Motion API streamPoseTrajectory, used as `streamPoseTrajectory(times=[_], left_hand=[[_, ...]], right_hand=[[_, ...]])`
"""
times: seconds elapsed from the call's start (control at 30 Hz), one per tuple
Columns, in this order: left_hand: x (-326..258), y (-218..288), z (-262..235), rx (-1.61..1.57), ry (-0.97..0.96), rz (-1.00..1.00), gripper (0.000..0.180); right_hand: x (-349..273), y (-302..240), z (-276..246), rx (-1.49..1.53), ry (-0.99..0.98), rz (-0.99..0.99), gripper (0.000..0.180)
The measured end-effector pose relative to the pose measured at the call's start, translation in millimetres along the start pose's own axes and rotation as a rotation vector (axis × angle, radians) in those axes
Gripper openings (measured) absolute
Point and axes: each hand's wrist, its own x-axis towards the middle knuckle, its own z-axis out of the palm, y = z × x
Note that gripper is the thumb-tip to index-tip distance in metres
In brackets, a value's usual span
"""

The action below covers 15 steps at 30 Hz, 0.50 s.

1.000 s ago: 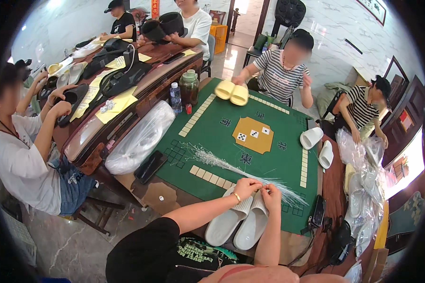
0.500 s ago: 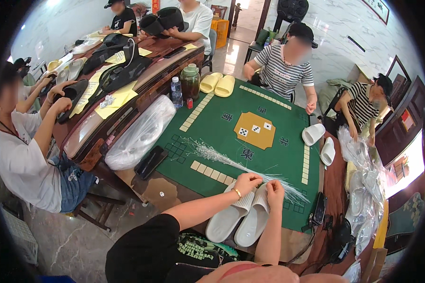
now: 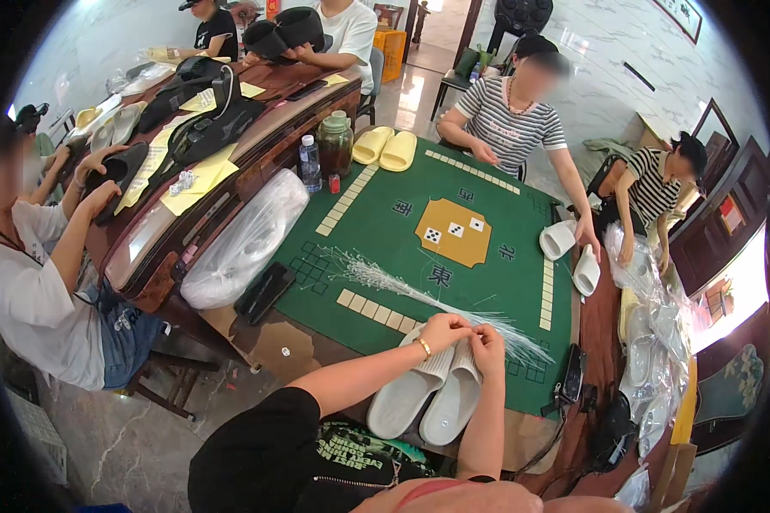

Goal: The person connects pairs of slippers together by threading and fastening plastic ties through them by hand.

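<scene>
A pair of pale grey slippers (image 3: 395, 400) with ribbed straps lies side by side at the table's near edge, toes away from me. Over the straps, my left hand (image 3: 445, 333) and my right hand (image 3: 488, 349) meet with fingertips pinched together. Whatever they hold is too fine to make out. Just beyond them a bundle of thin, whitish plastic strands (image 3: 387, 284) stretches diagonally across the green mat (image 3: 334, 291), its right end passing behind my hands.
Across the table a person (image 3: 522, 120) reaches to a white slipper (image 3: 587, 275) beside another. Yellow slippers (image 3: 385, 149), a jar (image 3: 334, 144) and a water bottle (image 3: 309, 162) stand far left. Bagged slippers (image 3: 646, 333) line the right; a plastic-wrapped bundle (image 3: 248, 239) and black case (image 3: 265, 292) lie left.
My hands have come closer together, fingertips now meeting above the slippers. The person opposite has stretched an arm out to the white slipper on the right. The view has shifted slightly.
</scene>
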Motion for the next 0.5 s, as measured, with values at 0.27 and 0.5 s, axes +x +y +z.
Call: streamPoseTrajectory(times=[0.27,0.5], left_hand=[[-2,10,0,-0.104,0.104,0.011,0.015],[-1,6,0,-0.258,0.083,-0.013,0.015]], right_hand=[[2,2,-1,0.129,0.011,0.034,0.004],[4,3,-2,0.222,0.097,0.063,0.002]])
